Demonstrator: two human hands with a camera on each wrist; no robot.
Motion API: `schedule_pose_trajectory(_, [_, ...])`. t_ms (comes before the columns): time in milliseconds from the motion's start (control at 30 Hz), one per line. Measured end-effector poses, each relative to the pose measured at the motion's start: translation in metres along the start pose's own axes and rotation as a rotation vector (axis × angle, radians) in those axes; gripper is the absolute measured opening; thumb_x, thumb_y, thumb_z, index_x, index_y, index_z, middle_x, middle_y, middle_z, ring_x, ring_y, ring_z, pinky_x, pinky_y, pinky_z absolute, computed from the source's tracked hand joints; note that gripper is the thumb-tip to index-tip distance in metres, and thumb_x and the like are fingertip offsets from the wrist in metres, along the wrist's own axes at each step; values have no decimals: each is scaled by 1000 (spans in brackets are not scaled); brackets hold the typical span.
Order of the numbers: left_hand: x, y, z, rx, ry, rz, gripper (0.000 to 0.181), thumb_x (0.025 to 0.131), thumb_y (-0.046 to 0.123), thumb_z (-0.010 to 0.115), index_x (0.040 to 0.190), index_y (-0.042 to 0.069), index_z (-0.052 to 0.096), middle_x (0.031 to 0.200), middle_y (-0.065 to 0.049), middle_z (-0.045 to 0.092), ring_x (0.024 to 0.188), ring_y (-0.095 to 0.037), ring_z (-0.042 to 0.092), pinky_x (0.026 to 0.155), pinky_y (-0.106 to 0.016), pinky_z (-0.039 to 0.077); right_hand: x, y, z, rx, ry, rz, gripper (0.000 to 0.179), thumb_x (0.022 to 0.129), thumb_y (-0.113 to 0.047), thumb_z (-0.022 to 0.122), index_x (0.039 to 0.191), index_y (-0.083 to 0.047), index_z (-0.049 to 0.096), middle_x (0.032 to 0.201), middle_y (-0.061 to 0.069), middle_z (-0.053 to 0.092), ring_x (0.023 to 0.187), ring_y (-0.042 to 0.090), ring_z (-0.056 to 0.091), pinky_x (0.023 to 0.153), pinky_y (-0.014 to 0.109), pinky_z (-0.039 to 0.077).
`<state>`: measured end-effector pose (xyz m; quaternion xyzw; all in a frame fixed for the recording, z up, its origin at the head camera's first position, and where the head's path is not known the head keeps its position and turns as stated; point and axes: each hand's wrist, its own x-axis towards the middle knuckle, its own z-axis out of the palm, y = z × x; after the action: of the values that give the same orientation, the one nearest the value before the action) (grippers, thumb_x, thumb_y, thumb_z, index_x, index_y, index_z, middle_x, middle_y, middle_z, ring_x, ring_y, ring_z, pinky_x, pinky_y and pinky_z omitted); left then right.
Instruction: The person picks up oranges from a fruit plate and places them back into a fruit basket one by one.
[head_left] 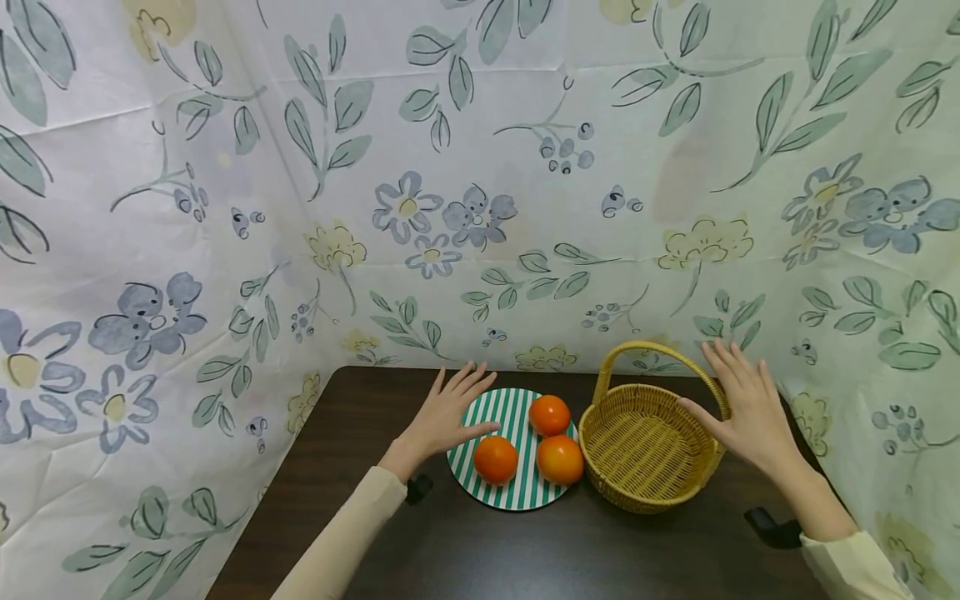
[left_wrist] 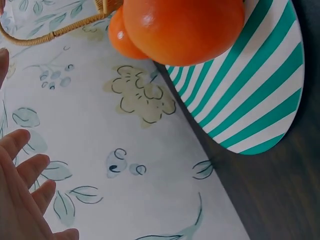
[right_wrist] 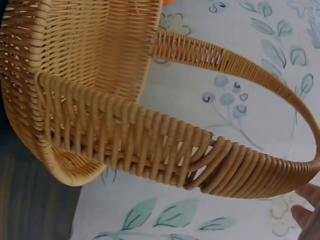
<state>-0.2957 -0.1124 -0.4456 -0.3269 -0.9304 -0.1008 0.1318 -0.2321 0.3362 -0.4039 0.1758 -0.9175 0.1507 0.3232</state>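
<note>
My left hand (head_left: 447, 414), fingers spread, hovers over the left edge of a round plate (head_left: 517, 497) with green and white stripes. Three smooth, glossy orange fruits, which look like persimmons, lie on that plate: one at the front left (head_left: 496, 460), one at the front right (head_left: 561, 460) and one at the back (head_left: 550, 415). To the right stands a woven wicker basket (head_left: 645, 442) with nothing inside and its arched handle (head_left: 660, 348) upright. My right hand (head_left: 752, 412) is raised with fingers extended at the basket's right side; its fingertips (right_wrist: 301, 215) appear close beside the handle.
Everything stands on a dark brown table (head_left: 337, 467). A white cloth (head_left: 480, 192) printed with leaves and flowers hangs behind it and along both sides. Black wrist straps (head_left: 772, 529) show below the hands.
</note>
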Motion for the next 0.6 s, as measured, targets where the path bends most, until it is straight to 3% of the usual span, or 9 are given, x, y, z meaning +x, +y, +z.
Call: schedule_pose_trajectory(600, [-15,1,19,-72,-31,-39,80,84,69,43,149,29,21,154,4,16,143,-19,7,112,-56,6,-25,6,7,45,-40,78,88,79,-40,70,149,-20,20,153,9,21,143,25,10,113,52,-3])
